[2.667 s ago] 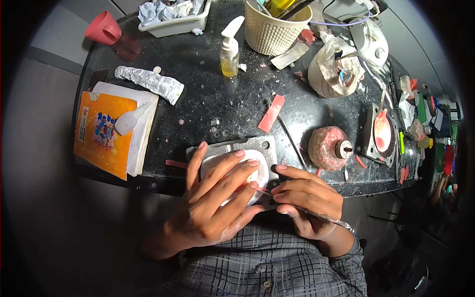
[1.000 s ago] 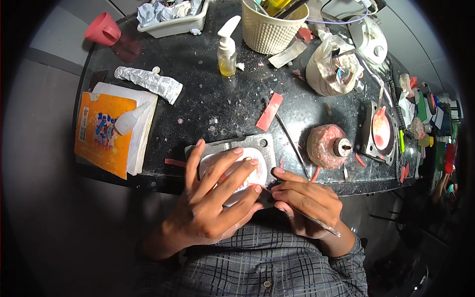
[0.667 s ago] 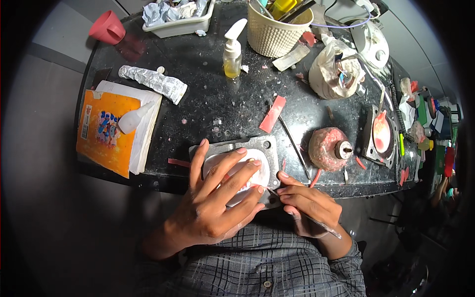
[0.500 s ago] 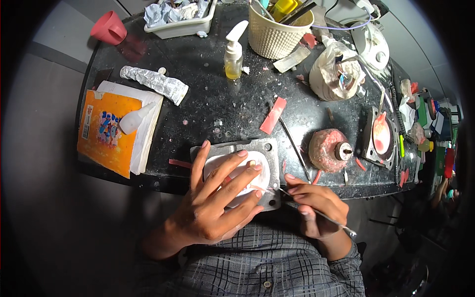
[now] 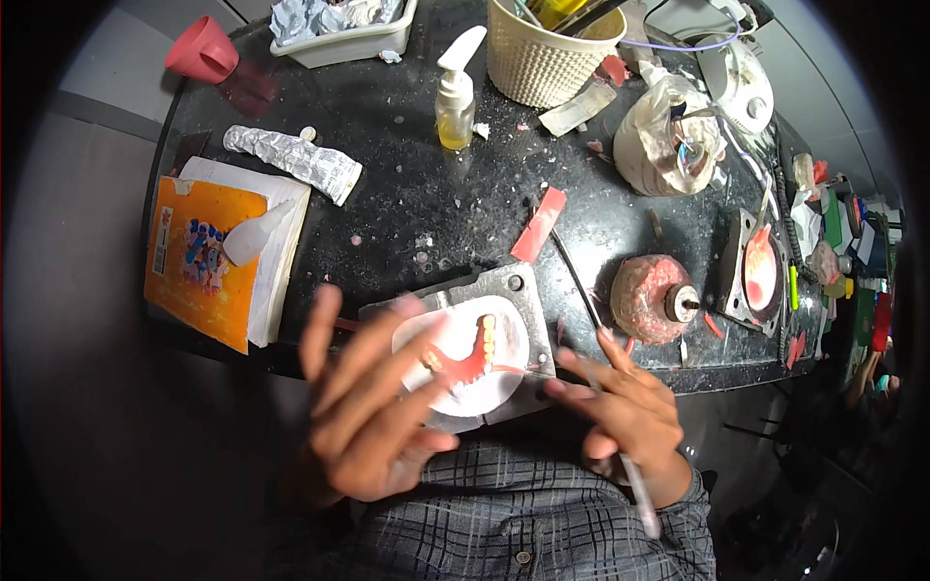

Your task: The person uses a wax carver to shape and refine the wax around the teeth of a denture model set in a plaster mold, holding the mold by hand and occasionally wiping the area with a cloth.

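Note:
A grey metal flask (image 5: pixel 528 315) sits at the table's near edge, holding white plaster (image 5: pixel 501 387) with a pink denture form (image 5: pixel 455 368) bearing yellowish teeth (image 5: pixel 487 334); a thin pink strip (image 5: pixel 511 369) extends from it to the right. My left hand (image 5: pixel 373 412), blurred, is spread over the flask's left side, fingers apart and empty. At the flask's right, my right hand (image 5: pixel 625 416) has a slim metal tool (image 5: pixel 639 494) among its fingers, smeared by motion. A pink wax strip (image 5: pixel 538 225) and a dark rod (image 5: pixel 576 276) lie just behind the flask.
Left: orange-covered book (image 5: pixel 194 300), foil tube (image 5: pixel 291 165), red cup (image 5: pixel 199 53). Back: pump bottle (image 5: pixel 453 116), white tray (image 5: pixel 358 48), woven basket (image 5: pixel 542 63), plastic-wrapped tub (image 5: pixel 659 155). Right: wax-coated burner (image 5: pixel 644 300), second flask (image 5: pixel 736 310); a co-worker's arm (image 5: pixel 862 373) beyond.
My left hand has lifted and shifted left off the plaster, uncovering the denture. My right hand's tool has swung from slanting across to pointing steeply toward my body.

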Motion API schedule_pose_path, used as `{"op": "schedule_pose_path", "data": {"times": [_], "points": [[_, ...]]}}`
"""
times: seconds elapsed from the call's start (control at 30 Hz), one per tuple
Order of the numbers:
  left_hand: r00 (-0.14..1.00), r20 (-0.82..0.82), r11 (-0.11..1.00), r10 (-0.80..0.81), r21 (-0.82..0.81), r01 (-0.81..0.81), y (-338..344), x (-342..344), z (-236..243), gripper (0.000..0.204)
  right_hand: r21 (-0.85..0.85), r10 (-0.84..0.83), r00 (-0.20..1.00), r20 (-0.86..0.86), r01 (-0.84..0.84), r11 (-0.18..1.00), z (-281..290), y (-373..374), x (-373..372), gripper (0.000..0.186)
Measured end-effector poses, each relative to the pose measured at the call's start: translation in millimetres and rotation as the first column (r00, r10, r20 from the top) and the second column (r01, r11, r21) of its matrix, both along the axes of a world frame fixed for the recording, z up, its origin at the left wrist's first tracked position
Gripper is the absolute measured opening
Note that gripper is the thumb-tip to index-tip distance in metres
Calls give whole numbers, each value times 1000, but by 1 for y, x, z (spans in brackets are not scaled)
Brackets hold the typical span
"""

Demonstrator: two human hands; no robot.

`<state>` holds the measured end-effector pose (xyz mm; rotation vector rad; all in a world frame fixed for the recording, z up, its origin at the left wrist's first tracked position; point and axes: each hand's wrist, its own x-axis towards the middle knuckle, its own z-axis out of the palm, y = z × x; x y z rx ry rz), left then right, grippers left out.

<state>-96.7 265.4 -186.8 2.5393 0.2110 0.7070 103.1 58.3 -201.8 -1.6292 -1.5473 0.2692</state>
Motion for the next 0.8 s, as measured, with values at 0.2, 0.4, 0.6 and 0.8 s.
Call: {"op": "schedule_pose_path", "data": {"times": [0.2,0.4,0.6,0.8], "points": [[979,6,979,202,36,-202,4,3,-8,65,95,-32,999,3,32,995,6,17,1,52],[990,-141,984,-21,174,45,-21,6,-11,46,42,-5,999,-37,7,999,5,17,2,51],[994,-111,986,-10,167,29,-21,10,-18,44,12,87,983,163,-90,996,3,19,9,52],[987,-161,995,-16,96,32,-17,2,-18,49,97,-85,993,-76,92,991,-1,-13,4,58]]}}
